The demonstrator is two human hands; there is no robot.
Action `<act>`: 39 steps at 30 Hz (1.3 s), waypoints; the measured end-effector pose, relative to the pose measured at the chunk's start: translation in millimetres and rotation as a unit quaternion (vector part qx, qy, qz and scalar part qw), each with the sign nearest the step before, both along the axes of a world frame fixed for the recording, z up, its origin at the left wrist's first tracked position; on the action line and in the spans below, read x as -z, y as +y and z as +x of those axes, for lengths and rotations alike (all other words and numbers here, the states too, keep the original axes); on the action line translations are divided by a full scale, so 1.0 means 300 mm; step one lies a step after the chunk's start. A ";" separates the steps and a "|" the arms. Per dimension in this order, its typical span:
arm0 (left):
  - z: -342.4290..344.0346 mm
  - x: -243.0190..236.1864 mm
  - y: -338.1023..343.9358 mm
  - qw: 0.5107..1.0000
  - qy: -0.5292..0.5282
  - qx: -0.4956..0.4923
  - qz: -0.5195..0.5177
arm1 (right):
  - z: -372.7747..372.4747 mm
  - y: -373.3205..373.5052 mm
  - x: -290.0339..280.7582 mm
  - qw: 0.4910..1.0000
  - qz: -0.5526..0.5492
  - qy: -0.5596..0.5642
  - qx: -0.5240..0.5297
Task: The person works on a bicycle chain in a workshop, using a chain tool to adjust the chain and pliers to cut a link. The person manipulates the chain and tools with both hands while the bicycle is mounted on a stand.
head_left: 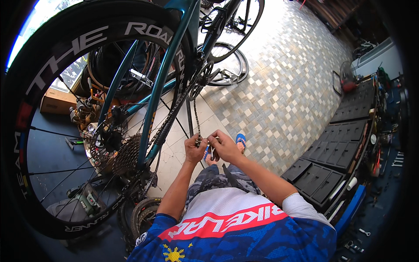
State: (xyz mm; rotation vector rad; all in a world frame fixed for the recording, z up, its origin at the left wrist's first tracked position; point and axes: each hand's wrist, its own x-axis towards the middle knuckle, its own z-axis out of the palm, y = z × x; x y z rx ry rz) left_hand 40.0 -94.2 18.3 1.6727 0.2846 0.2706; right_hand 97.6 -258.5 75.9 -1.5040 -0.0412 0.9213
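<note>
A bicycle chain (197, 117) hangs from the chainrings (204, 74) of a teal bike frame (163, 78). My left hand (194, 150) is closed on its lower end, fingers pinched around the links. Right beside it, my right hand (224, 147) is closed on a small metal tool (212, 153), mostly covered by the fingers, so its kind does not show. Both hands almost touch, in front of my body. Left of them are the cassette (126, 159) and the rear derailleur (150, 180), beside the large black rear wheel (56, 56).
Black drawer cabinets (336, 153) line the right side, with a red fan (347, 81) at their far end. Loose wheels (229, 65) lie on the tiled floor beyond the bike. Tires (144, 214) lean low at left, near a green power tool (87, 201). Wrenches (364, 232) hang at lower right.
</note>
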 end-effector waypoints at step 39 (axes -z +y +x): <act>0.022 -0.029 -0.010 0.998 -0.025 0.009 0.058 | 0.071 -0.001 0.081 0.962 0.119 0.240 0.056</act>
